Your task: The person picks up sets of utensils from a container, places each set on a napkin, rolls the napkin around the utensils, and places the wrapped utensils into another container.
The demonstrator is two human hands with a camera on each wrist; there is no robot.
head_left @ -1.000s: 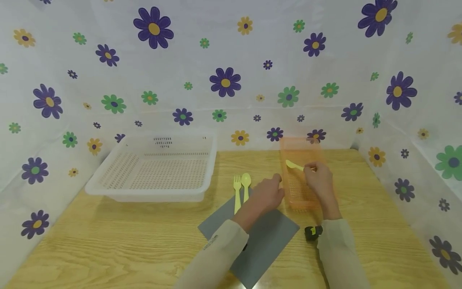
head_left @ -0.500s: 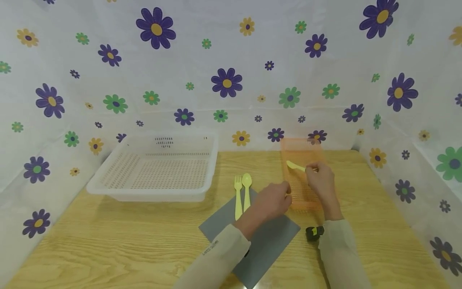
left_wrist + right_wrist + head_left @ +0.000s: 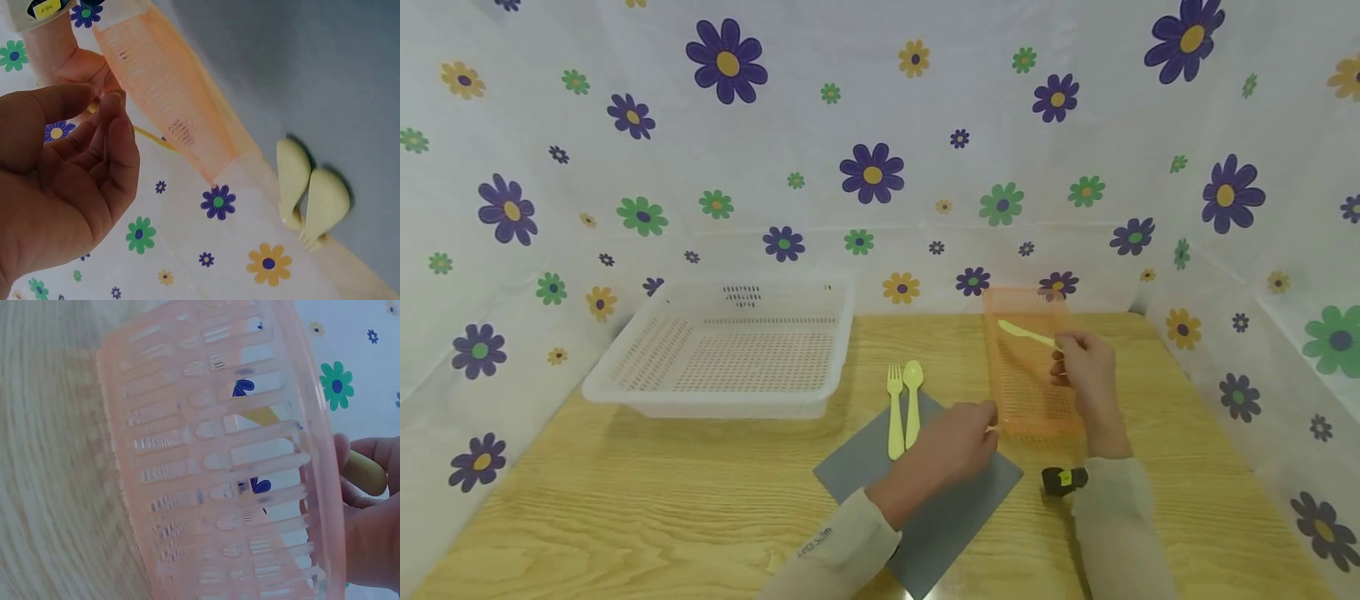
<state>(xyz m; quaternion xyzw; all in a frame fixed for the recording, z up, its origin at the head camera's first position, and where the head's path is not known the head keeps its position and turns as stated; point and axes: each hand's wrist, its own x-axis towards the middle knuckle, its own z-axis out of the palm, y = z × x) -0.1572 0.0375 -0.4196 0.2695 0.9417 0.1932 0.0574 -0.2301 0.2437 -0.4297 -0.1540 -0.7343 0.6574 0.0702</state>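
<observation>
My right hand (image 3: pixel 1088 371) pinches a yellow plastic knife (image 3: pixel 1026 332) by its handle, at the right side of the orange basket (image 3: pixel 1030 302). The blade points left above the basket's inside; in the right wrist view the knife handle (image 3: pixel 367 473) sticks out of the fist. My left hand (image 3: pixel 953 446) hovers over the grey mat (image 3: pixel 955 521), by the basket's front left corner. Its fingers are loosely curled, with nothing seen between them in the left wrist view. A yellow fork (image 3: pixel 895 412) and spoon (image 3: pixel 913 404) lie side by side, handles on the mat.
A white perforated basket (image 3: pixel 715 407) stands at the back left of the wooden table (image 3: pixel 647 508). Flower-patterned white cloth (image 3: pixel 925 100) encloses the back and both sides. A black wrist camera (image 3: pixel 1062 481) sits by the right sleeve.
The right hand has moved right with the knife, whose blade shifted slightly farther back. The left hand has come nearer to me from beside the basket's left edge.
</observation>
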